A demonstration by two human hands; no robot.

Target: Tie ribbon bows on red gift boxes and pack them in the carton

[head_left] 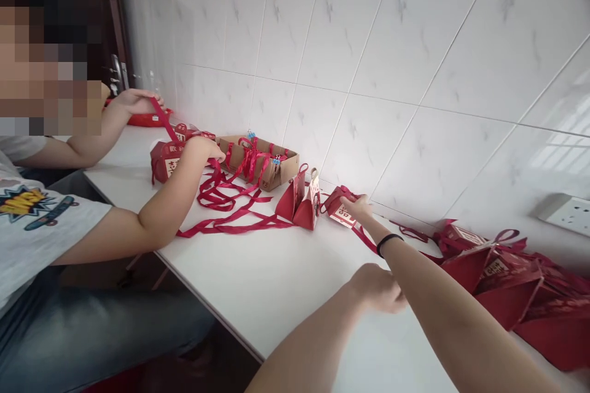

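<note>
My right hand (pixel 358 207) reaches far across the white table (pixel 258 282) and is closed on a small red gift box (pixel 340 207) with a white patterned side; a red ribbon (pixel 364 237) trails from it back under my wrist. A black band sits on that wrist. My left hand (pixel 377 288) lies nearer me on the table with its fingers curled, partly behind my right forearm; what it holds, if anything, is hidden. Two folded red gift boxes (pixel 302 199) stand just left of the held box.
A person in a white shirt sits at left, one hand (pixel 203 148) on a red box (pixel 166 159), the other pulling a ribbon. A cardboard tray (pixel 260 159) with ribbons, loose ribbons (pixel 230 206), a heap of red boxes (pixel 516 282) at right, a wall socket (pixel 565 214).
</note>
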